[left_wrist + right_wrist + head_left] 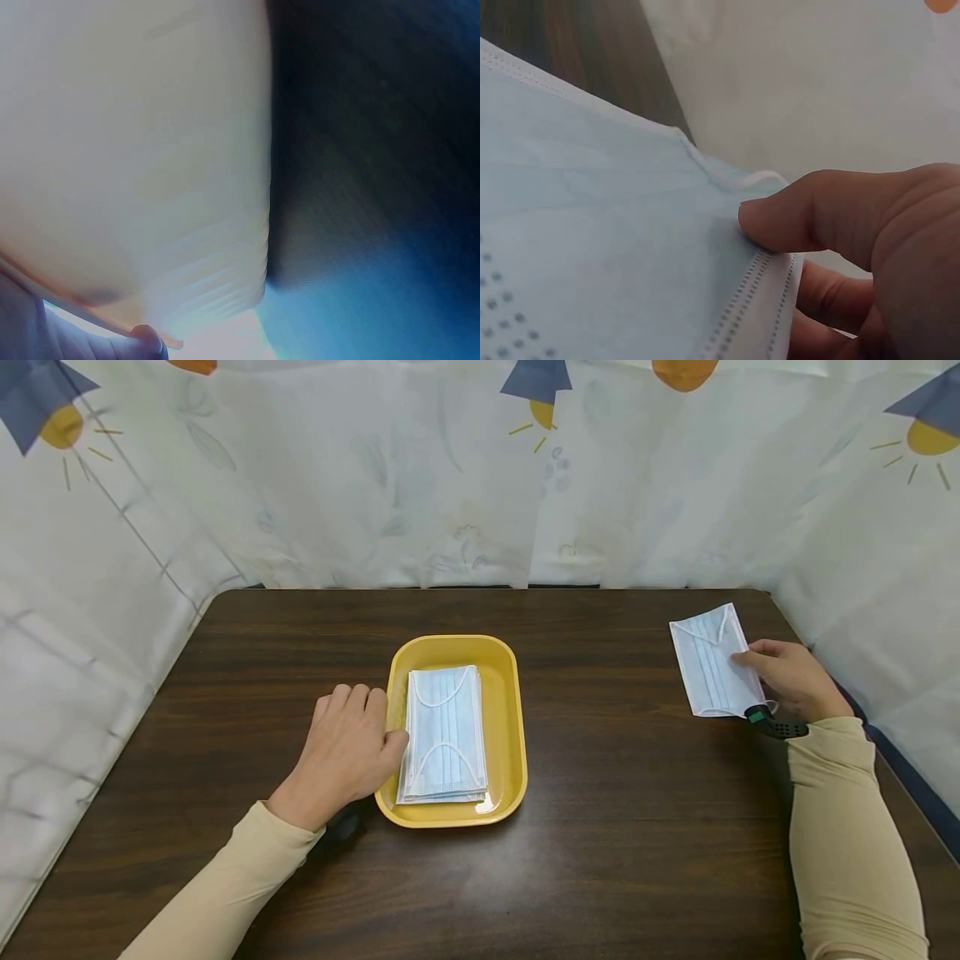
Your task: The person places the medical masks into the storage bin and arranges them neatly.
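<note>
A shallow yellow tray (pixel 504 718) stands on the table in the head view, with a stack of light blue face masks (pixel 459 718) inside it. My left hand (pixel 341 752) grips the tray's left rim, its thumb over the inner side. Close up in the left wrist view are the tray's outer wall (pixel 165 150) and a fingertip at the rim. Far to the right, my right hand (pixel 795 675) pinches a single face mask (pixel 708 664) by its right edge. The thumb (pixel 780 221) lies on top of this mask in the right wrist view, with fingers beneath.
The dark wooden table (pixel 600 877) ends at a pale patterned curtain (pixel 360 485) along the back and sides. A black wrist strap (pixel 780 725) sits on the right wrist. The mask in the right hand is near the table's right edge.
</note>
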A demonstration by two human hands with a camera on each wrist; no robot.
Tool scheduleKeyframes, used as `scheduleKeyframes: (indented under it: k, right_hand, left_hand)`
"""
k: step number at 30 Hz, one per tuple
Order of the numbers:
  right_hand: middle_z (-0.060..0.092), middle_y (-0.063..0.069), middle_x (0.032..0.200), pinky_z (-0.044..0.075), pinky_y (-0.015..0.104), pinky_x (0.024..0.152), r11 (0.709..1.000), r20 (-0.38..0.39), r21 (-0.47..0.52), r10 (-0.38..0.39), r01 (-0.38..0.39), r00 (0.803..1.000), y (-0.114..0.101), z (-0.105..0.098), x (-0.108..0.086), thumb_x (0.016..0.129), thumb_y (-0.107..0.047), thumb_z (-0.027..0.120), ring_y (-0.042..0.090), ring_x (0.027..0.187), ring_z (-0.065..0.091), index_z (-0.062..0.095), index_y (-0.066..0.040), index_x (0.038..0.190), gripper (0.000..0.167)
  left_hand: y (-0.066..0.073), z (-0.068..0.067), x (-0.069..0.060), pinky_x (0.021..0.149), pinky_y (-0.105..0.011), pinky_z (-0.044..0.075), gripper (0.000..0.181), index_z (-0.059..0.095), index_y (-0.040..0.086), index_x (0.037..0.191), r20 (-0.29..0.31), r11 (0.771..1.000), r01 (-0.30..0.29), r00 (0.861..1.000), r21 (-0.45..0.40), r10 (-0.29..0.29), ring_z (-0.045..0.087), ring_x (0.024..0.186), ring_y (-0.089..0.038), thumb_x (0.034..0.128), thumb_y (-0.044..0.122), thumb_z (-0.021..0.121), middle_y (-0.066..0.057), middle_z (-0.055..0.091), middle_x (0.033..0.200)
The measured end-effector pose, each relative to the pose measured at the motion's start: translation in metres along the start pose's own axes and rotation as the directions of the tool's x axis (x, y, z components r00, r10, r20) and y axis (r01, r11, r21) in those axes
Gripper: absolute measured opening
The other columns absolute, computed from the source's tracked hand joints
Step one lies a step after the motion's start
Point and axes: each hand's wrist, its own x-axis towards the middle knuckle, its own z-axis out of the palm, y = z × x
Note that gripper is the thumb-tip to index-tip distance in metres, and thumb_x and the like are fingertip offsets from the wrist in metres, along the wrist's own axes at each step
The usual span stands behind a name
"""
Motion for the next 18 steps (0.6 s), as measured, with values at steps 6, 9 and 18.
scheduleKeyframes:
  k: [6, 9, 18]
  right_hand:
    - [0.060, -0.020, 0.090, 0.054, 0.024, 0.069, 0.990, 0.085, 0.140, -0.008, -0.004, 0.996, -0.0047, 0.0000, -0.0027, 0.107, -0.039, 0.048, 0.001, 0.081, 0.060, 0.043, -0.003, 0.131, 0.044]
    - [0.062, -0.021, 0.087, 0.048, 0.024, 0.056, 0.982, 0.110, 0.186, -0.004, -0.016, 0.994, -0.0065, -0.0005, -0.0036, 0.107, -0.036, 0.046, 0.001, 0.062, 0.053, 0.042, -0.008, 0.128, 0.034]
    - [0.066, -0.025, 0.092, 0.043, 0.023, 0.049, 0.955, 0.150, 0.296, -0.017, -0.029, 0.989, -0.0098, 0.0001, -0.0008, 0.109, -0.030, 0.041, -0.002, 0.062, 0.055, 0.018, 0.000, 0.157, 0.061]
  left_hand:
    - [0.0002, -0.0001, -0.0003, 0.066, -0.037, 0.029, 0.019, 0.042, 0.009, 0.071, -0.010, 1.000, -0.004, 1.000, 0.001, 0.004, 0.035, 0.069, -0.028, 0.0840, 0.021, 0.048, -0.007, 0.040, 0.069]
    - [0.0009, -0.0004, -0.0001, 0.066, -0.038, 0.030, 0.019, 0.043, 0.008, 0.071, -0.004, 1.000, 0.001, 1.000, -0.002, -0.001, 0.036, 0.069, -0.028, 0.0840, 0.021, 0.048, -0.008, 0.040, 0.070]
    - [0.0019, -0.0020, -0.0004, 0.067, -0.038, 0.031, 0.017, 0.044, 0.008, 0.073, 0.001, 1.000, 0.003, 1.000, -0.001, -0.003, 0.036, 0.070, -0.028, 0.0839, 0.020, 0.048, -0.007, 0.041, 0.070]
